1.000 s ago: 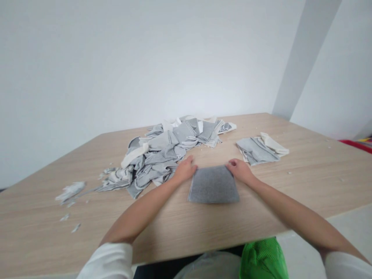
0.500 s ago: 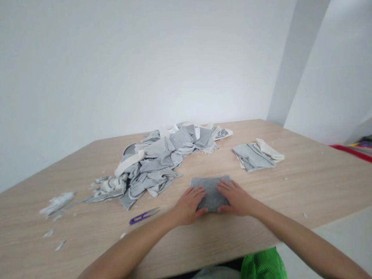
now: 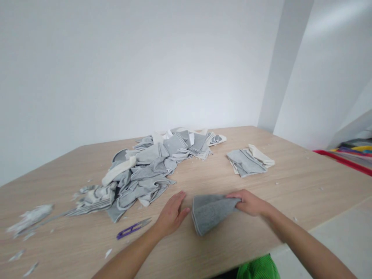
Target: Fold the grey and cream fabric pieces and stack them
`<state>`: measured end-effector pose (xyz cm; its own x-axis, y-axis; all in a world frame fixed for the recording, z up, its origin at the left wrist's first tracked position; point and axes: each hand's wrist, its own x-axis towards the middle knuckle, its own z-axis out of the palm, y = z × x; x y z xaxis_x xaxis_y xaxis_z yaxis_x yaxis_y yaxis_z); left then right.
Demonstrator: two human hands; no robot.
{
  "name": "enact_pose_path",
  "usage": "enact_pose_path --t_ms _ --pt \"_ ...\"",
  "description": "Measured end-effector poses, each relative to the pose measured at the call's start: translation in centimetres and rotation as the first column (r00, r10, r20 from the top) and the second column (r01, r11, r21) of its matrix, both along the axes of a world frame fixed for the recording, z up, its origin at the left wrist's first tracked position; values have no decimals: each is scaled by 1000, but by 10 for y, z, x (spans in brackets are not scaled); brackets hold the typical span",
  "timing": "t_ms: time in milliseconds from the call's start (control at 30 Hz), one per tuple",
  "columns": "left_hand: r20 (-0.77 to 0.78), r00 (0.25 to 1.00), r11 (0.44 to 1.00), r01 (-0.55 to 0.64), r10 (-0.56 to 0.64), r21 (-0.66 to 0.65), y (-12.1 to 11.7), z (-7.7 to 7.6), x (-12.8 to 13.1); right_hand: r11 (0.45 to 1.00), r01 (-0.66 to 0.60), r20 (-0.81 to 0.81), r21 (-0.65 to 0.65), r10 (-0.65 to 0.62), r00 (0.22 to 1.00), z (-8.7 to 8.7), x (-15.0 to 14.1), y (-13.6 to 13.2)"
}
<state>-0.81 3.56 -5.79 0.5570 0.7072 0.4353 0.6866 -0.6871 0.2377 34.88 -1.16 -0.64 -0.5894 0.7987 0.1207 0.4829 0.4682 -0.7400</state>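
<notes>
A grey piece of knit fabric (image 3: 211,215), folded in layers, is bunched at its right end, where my right hand (image 3: 250,202) grips it. Its left end fans out over the table. My left hand (image 3: 173,214) is just left of the fabric, apart from it, with the thumb away from the fingers and nothing held. Left of that hand lie purple-handled thread snips (image 3: 133,228). Beyond both hands sits a small stack of grey and cream fabric pieces (image 3: 247,162).
A long heap of grey, cream and striped fabric pieces (image 3: 154,155) spreads across the table's (image 3: 203,174) left and back. White scraps (image 3: 33,217) lie at far left. A green mesh item (image 3: 258,267) shows below the front edge. Coloured items behind a red edge (image 3: 343,161) are at right.
The grey fabric lay flat under both hands. Now my right hand has gathered its right end, and my left hand has come off it to the left. The view has shifted slightly.
</notes>
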Motion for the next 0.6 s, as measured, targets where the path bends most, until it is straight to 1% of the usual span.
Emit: enact_pose_path --t_ms 33,67,133,233,300,333,400,500,533,567,600 --pt "0 1000 1000 -8 8 -4 0 -1 0 992 40 -79 -118 -50 996 1 13 -4" --pt "-2 1000 1000 -12 12 -8 1 -3 0 970 85 -145 -227 -120 982 2 26 -8" --pt "-5 1000 1000 -12 12 -18 2 -4 1 903 192 -230 -383 -295 927 3 56 -16" --pt "-13 1000 999 -14 13 -40 3 -5 2 795 306 -277 -523 -498 822 9 101 -23" --pt "-20 1000 998 -20 19 -59 2 -5 3 739 321 -270 -592 -558 785 19 125 -22" --pt "-25 999 997 -23 21 -70 2 -5 3 725 329 -269 -606 -575 772 25 136 -20" --pt "-35 999 995 -31 28 -93 2 -5 3 719 363 -269 -593 -602 752 41 153 -9" --pt "-44 999 992 -37 32 -123 2 -4 3 740 447 -267 -503 -624 734 71 169 19" --pt "-42 999 991 -37 31 -130 2 -4 3 748 489 -257 -448 -632 731 82 172 31" --pt "-38 999 990 -36 31 -134 1 -3 3 746 556 -236 -367 -653 720 93 174 43" --pt "-34 999 990 -34 29 -137 1 -3 3 730 635 -198 -254 -682 704 105 176 57"
